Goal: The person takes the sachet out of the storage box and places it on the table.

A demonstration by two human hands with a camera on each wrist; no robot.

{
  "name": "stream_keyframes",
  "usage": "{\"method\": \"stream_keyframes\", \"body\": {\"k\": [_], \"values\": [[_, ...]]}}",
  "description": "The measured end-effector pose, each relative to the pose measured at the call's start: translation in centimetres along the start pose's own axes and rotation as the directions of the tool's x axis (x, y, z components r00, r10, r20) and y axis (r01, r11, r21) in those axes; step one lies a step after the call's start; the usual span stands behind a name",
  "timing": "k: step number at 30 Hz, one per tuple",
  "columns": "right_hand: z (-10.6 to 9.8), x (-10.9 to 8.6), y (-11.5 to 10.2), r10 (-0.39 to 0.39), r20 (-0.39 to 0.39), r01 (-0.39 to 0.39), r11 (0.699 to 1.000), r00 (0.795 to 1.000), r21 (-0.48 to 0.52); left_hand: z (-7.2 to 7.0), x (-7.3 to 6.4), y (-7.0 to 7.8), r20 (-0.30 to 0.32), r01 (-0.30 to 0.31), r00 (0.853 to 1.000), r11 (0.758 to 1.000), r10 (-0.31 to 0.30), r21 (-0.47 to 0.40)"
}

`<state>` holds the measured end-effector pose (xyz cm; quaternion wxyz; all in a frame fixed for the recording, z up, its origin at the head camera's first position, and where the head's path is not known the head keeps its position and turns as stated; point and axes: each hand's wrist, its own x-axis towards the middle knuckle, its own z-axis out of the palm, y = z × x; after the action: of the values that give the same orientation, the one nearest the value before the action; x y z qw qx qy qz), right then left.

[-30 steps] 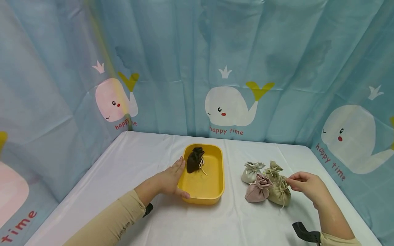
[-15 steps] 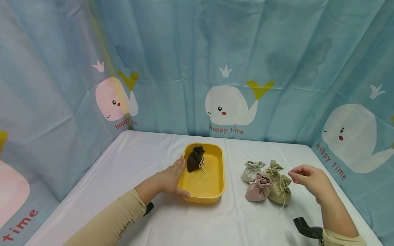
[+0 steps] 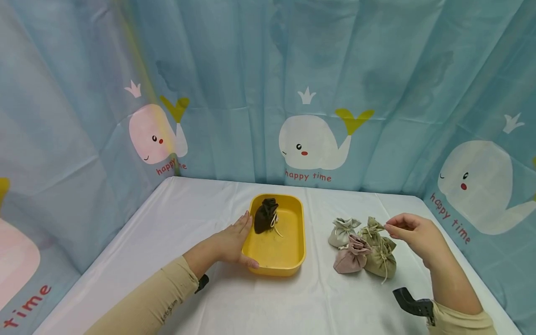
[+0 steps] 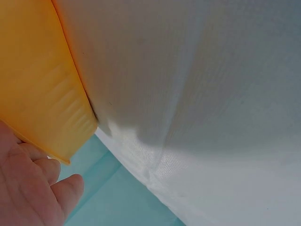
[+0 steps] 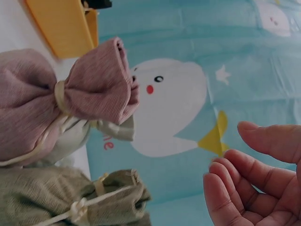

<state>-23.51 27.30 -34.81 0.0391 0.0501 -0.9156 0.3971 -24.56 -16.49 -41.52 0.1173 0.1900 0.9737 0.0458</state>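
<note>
My left hand [image 3: 232, 244] rests against the left side of a yellow plastic tray [image 3: 273, 272], fingers along its rim and thumb at the near corner. A dark brown drawstring pouch [image 3: 264, 218] lies inside that tray. On the right, my right hand [image 3: 416, 235] hovers with its fingertips right by the neck of the rear olive drawstring pouch [image 3: 374, 226]. In the right wrist view a gap shows between its thumb and fingers, with nothing in it. Clustered there too are a front olive pouch [image 3: 382, 260], a pink pouch [image 3: 351, 259] and a pale grey pouch [image 3: 341, 232].
A white cloth [image 3: 201, 200] covers the table. Behind and on both sides hangs a blue curtain [image 3: 234, 93] printed with whales. Each wrist carries a black camera mount, such as the right one [image 3: 412, 304].
My right hand has left the front olive pouch and moved back and slightly left to the rear olive pouch's top. The left hand, tray and pouches stay in place.
</note>
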Motion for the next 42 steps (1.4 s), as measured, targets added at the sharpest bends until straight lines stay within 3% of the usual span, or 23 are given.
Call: {"method": "stream_keyframes", "body": {"k": [11,21,34,42], "values": [[1.0,0.9,-3.7,-0.097,0.016,0.097,0.995,0.995,0.014,-0.1,0.0,-0.1,0.005,-0.005,1.0,1.0,0.005,-0.005],[4.5,3.4,-7.0,-0.129,0.087,0.122,0.99,0.988,0.076,0.1,0.2,-0.2,-0.001,-0.008,1.0,1.0,0.008,-0.001],[11.2,8.0,-10.1,-0.05,0.143,0.026,0.986,0.988,0.166,0.2,0.2,-0.3,0.005,-0.01,1.0,1.0,0.01,-0.008],[14.9,9.5,-11.1,-0.002,0.175,-0.032,0.981,0.984,0.189,0.3,0.2,-0.3,0.0,-0.015,1.0,1.0,0.015,-0.016]]}}
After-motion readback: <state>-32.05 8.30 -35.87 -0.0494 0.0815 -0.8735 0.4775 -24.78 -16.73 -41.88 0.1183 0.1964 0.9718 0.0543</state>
